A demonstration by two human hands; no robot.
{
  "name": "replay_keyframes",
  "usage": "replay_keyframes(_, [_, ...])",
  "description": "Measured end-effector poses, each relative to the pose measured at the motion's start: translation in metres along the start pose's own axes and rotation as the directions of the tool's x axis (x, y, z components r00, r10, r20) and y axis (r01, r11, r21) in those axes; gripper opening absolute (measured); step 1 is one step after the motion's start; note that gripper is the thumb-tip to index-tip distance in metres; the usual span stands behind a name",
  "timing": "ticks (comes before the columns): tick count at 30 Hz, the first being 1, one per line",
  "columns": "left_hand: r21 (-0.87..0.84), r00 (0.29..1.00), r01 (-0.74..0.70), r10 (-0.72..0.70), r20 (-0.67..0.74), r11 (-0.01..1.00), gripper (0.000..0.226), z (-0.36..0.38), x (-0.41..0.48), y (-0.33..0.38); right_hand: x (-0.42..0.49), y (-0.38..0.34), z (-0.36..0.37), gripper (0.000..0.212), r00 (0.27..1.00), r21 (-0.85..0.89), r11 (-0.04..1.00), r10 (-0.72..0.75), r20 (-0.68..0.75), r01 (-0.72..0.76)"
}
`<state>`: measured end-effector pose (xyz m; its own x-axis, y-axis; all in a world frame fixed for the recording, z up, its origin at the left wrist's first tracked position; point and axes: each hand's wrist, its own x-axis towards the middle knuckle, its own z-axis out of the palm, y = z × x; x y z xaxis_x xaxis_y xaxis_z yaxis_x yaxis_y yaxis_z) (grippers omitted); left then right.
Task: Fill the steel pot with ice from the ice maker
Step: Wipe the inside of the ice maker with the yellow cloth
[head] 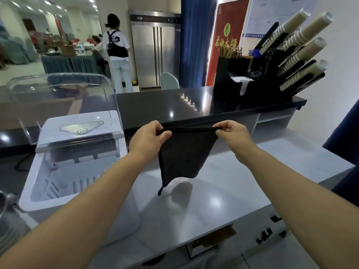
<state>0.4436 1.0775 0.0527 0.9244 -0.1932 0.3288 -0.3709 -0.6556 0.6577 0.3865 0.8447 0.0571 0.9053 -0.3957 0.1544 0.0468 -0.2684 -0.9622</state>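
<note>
Two bare hands hold a black square cloth (186,154) stretched between them above the pale grey bench (223,200). The left hand (149,138) pinches one upper corner between thumb and curled fingers. The right hand (231,136) pinches the opposite corner the same way. The cloth's top edge runs taut from one to the other, and its lower corner hangs free just over the bench top. The white plastic ice maker (52,129) stands on the bench to the left, under the left forearm, with its clear domed lid (58,90) raised and its white basket exposed. A sliver of a shiny steel vessel (3,202) shows at the left edge, just beside the ice maker; whether it is the pot cannot be told. Behind runs a glossy black counter (165,105) carrying a black rack of stacked paper cups (291,61).
</note>
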Motion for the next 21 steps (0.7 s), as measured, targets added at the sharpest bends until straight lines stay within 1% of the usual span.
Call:
replay_keyframes(2, [-0.042,0.998,0.017,-0.014,0.064,0.999,0.028,0.004,-0.01,-0.006,0.001,0.008,-0.007,0.019,0.993,-0.005,0.999,0.054,0.104,-0.054])
replay_keyframes(3, [-0.063,0.99,0.041,-0.032,0.138,0.997,0.029,0.007,-0.018,-0.008,0.0,0.015,-0.012,0.022,0.98,-0.016,0.995,0.095,0.172,-0.094])
replay_keyframes(4, [-0.068,0.969,0.071,-0.052,0.241,0.995,0.027,0.01,-0.027,-0.012,-0.003,0.023,-0.015,0.024,0.96,-0.035,0.99,0.143,0.242,-0.139])
replay_keyframes(5, [-0.045,0.93,0.097,-0.074,0.36,0.994,0.026,0.014,-0.037,-0.015,-0.006,0.033,-0.019,0.024,0.929,-0.065,0.98,0.198,0.313,-0.187])
replay_keyframes(6, [0.013,0.875,0.101,-0.095,0.474,0.995,0.024,0.021,-0.047,-0.019,-0.009,0.045,-0.024,0.024,0.888,-0.103,0.967,0.257,0.381,-0.235])
replay_keyframes(8, [0.163,0.75,0.027,-0.128,0.649,0.986,0.027,0.037,-0.067,-0.029,-0.017,0.068,-0.028,0.024,0.774,-0.205,0.925,0.38,0.506,-0.32])
replay_keyframes(10, [0.255,0.63,-0.035,-0.177,0.756,0.966,0.03,0.056,-0.085,-0.042,-0.025,0.093,-0.028,0.023,0.65,-0.365,0.873,0.486,0.584,-0.324])
replay_keyframes(11, [0.281,0.585,-0.049,-0.2,0.786,0.959,0.03,0.065,-0.092,-0.049,-0.028,0.104,-0.026,0.024,0.598,-0.428,0.846,0.529,0.603,-0.317])
replay_keyframes(12, [0.295,0.556,-0.05,-0.219,0.802,0.954,0.029,0.072,-0.097,-0.055,-0.03,0.114,-0.023,0.024,0.557,-0.471,0.824,0.563,0.611,-0.316])
replay_keyframes(13, [0.299,0.537,-0.031,-0.236,0.81,0.954,0.028,0.078,-0.1,-0.061,-0.03,0.122,-0.02,0.024,0.531,-0.491,0.809,0.585,0.613,-0.324])
replay_keyframes(14, [0.295,0.53,0.006,-0.253,0.809,0.956,0.027,0.081,-0.1,-0.066,-0.029,0.129,-0.018,0.025,0.519,-0.492,0.803,0.594,0.614,-0.337])
replay_keyframes(15, [0.289,0.54,0.06,-0.274,0.796,0.956,0.027,0.084,-0.098,-0.071,-0.025,0.134,-0.015,0.025,0.519,-0.475,0.807,0.59,0.618,-0.352])
replay_keyframes(16, [0.281,0.563,0.116,-0.296,0.772,0.953,0.027,0.085,-0.096,-0.074,-0.022,0.137,-0.013,0.024,0.536,-0.439,0.817,0.577,0.616,-0.374])
replay_keyframes(17, [0.258,0.598,0.205,-0.329,0.731,0.944,0.027,0.087,-0.092,-0.077,-0.017,0.139,-0.01,0.023,0.56,-0.389,0.828,0.56,0.611,-0.403])
replay_keyframes(19, [0.159,0.67,0.409,-0.414,0.616,0.899,0.024,0.093,-0.084,-0.087,-0.007,0.142,-0.004,0.02,0.625,-0.274,0.842,0.531,0.572,-0.465])
replay_keyframes(20, [0.107,0.697,0.482,-0.455,0.555,0.869,0.022,0.096,-0.079,-0.092,-0.002,0.145,0.002,0.019,0.66,-0.238,0.846,0.523,0.539,-0.477])
replay_keyframes(21, [0.074,0.717,0.525,-0.487,0.499,0.848,0.02,0.1,-0.076,-0.097,0.002,0.148,0.007,0.018,0.698,-0.228,0.853,0.517,0.494,-0.47])
